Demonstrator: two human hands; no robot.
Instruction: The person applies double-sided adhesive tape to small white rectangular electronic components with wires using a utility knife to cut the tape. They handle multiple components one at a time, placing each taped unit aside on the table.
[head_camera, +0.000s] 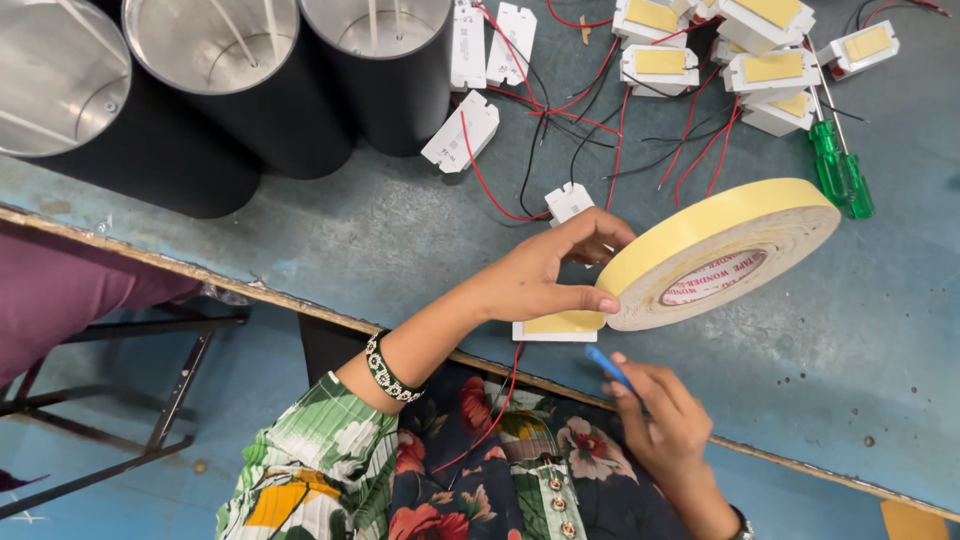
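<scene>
My left hand (545, 272) grips a large roll of yellow double-sided tape (725, 250), thumb pressing the tape's loose end onto a small white rectangular box (553, 331) near the table's front edge. A red wire (500, 400) runs from that box down over the edge. Below the roll, my right hand (660, 420) holds a small blue tool (606, 366) that points up toward the tape. A beaded bracelet (385, 368) circles my left wrist.
Three black cylinders (270, 110) with shiny insides stand at the back left. Several white boxes with yellow tape patches (765, 70) and loose ones with red and black wires (460, 130) lie at the back. Two green screwdrivers (840, 170) lie at right. A dark stool frame (150, 400) stands below left.
</scene>
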